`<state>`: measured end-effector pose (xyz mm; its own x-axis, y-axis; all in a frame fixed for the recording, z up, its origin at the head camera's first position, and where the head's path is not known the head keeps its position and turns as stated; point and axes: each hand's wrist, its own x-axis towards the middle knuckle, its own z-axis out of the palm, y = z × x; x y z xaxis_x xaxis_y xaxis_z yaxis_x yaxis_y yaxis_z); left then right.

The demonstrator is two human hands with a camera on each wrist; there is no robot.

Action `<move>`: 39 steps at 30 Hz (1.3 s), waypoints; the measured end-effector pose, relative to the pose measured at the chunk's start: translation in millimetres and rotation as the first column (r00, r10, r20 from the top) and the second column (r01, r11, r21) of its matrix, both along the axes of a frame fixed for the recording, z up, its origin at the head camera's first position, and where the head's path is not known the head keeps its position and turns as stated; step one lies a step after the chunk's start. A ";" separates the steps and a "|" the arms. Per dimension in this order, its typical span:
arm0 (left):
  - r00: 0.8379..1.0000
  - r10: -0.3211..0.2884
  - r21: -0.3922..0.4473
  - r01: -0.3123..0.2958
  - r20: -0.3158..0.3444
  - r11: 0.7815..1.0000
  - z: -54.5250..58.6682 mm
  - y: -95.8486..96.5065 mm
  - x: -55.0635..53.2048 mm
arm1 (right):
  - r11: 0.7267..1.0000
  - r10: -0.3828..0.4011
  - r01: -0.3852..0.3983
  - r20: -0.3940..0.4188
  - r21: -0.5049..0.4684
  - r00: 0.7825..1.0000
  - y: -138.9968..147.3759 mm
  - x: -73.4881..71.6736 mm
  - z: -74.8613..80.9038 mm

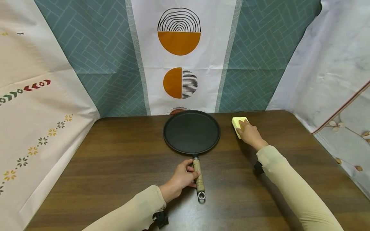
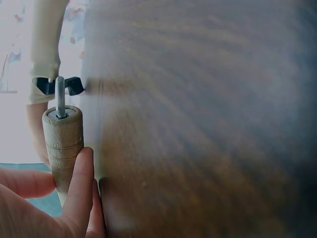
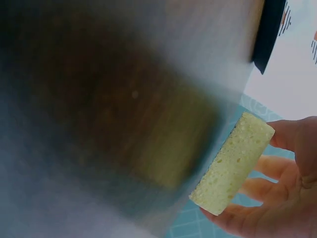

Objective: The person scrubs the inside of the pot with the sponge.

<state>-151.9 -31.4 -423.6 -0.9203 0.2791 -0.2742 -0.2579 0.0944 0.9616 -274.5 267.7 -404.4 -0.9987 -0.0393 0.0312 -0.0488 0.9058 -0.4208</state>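
A round black flat pan (image 1: 191, 132) lies near the back of the table, its wooden handle (image 1: 198, 176) pointing toward me. My left hand (image 1: 180, 178) pinches that handle between thumb and fingers. In the left wrist view, the left fingers (image 2: 81, 183) press on both sides of the handle (image 2: 63, 134), below its metal ring. To the right of the pan, my right hand (image 1: 249, 132) holds a pale yellow sponge (image 1: 239, 125). The right wrist view shows the sponge (image 3: 233, 163) between thumb and fingers. Whether it touches the table cannot be told.
The dark wooden table (image 1: 127, 154) ends at the back against a patterned cloth (image 1: 112, 64). Light cloths hang along the left (image 1: 37, 106) and right (image 1: 332, 80) sides. In the right wrist view, the dark pan rim (image 3: 270, 34) shows beyond the sponge.
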 end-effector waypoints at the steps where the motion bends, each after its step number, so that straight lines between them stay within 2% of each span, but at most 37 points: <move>1: 1.000 -0.001 0.000 0.001 0.001 1.000 0.0 -0.1 0.0 | 1.000 -0.003 0.003 0.004 0.004 1.000 0.4 -0.5 -0.4; 10: 1.000 -0.001 -0.001 0.001 0.004 1.000 0.2 1.2 0.0 | 0.999 -0.028 0.026 0.085 0.029 0.996 2.1 -2.8 -3.0; 23: 1.000 -0.013 -0.011 0.013 0.012 1.000 1.5 0.6 -2.5 | 0.995 -0.021 0.017 0.044 0.103 0.999 -4.1 -3.8 -2.6; 28: 0.999 -0.031 -0.013 0.031 0.022 0.999 2.8 -1.1 -5.0 | 0.997 -0.040 0.033 0.096 0.075 0.995 -3.6 -3.4 -3.5; 33: 0.996 -0.068 -0.021 0.069 0.051 0.997 3.3 -3.8 -8.6 | 0.996 -0.055 0.046 0.127 0.075 0.990 -3.1 -2.5 -4.7; 36: 0.990 -0.119 -0.039 0.123 0.080 0.992 4.0 -7.7 -12.3 | 0.996 -0.059 0.051 0.114 0.073 0.992 -3.5 -1.1 -4.7; 39: 0.979 -0.180 -0.093 0.189 0.100 0.978 6.6 -14.3 -17.5 | 0.997 -0.061 0.057 0.080 0.053 0.995 -3.6 2.5 -2.7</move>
<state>-169.4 -45.7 -417.0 -0.8257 0.4081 -0.3896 -0.3125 0.2441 0.9180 -272.0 264.1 -407.1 -0.9985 0.0207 -0.0507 0.0382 0.9265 -0.3744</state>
